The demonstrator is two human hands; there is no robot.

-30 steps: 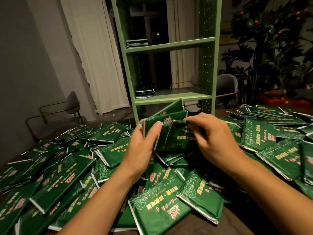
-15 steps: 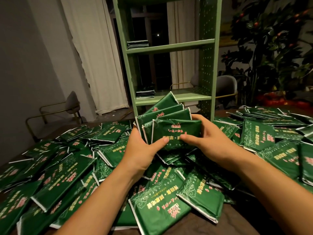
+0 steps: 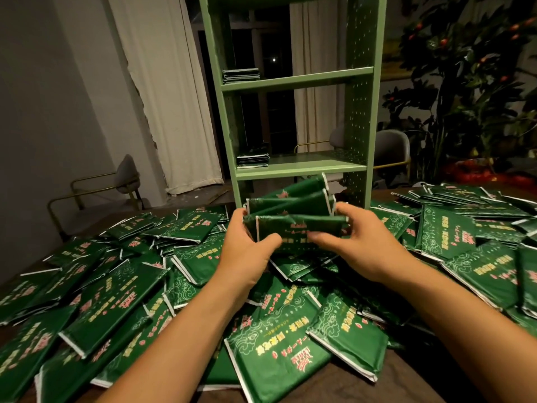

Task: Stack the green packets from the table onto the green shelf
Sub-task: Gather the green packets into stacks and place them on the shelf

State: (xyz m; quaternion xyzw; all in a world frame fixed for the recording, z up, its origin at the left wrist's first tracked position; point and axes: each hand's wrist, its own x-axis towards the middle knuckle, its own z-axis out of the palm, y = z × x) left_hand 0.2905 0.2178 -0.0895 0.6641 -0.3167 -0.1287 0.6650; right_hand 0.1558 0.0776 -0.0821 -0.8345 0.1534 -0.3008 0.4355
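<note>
step: squaring a bundle of green packets (image 3: 293, 219) above the table (image 3: 412, 382) heap | left hand (image 3: 247, 257) and right hand (image 3: 366, 242) fingers curled, pinching its ends | next: carry it level to green shelf (image 3: 302, 170), beside stack (image 3: 252, 160)

A dim room in a home or small office, seemingly a dining or meeting space: pale curtains (image 3: 162, 91) hang by a dark window (image 3: 270, 82), upholstered chairs (image 3: 122, 184) with brass-coloured frames stand about, and a large potted plant (image 3: 470, 82) with small red fruits fills the right corner.
</note>
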